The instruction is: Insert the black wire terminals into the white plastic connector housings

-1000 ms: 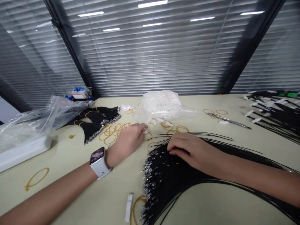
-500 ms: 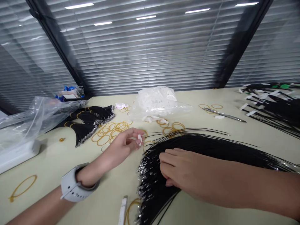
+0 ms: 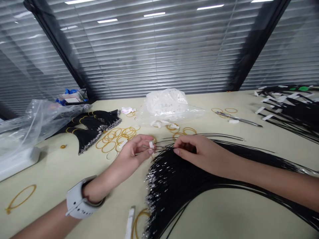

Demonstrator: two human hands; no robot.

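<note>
My left hand [image 3: 136, 151] pinches a small white connector [image 3: 151, 145] between thumb and fingertips, beside the tip of a large wire bundle. A thin black wire [image 3: 165, 147] runs from the connector to my right hand [image 3: 193, 151], whose thumb and forefinger are closed on it. Whether the wire's end sits inside the connector I cannot tell. Below both hands lies the bundle of black wires [image 3: 189, 179], with its shiny metal-tipped ends fanned out to the left. A few loose wires stretch out behind my right hand.
Rubber bands [image 3: 117, 136] lie scattered behind my left hand. A clear plastic bag of white pieces [image 3: 166, 104] stands at the back. Tweezers [image 3: 239, 119] lie back right, near more black wires with white ends [image 3: 294, 106]. Banded wire bundles [image 3: 87, 136] lie left.
My right hand has lifted off the middle of the bundle and moved back with a wire pinched in it. The wire now reaches the white connector in my left hand.
</note>
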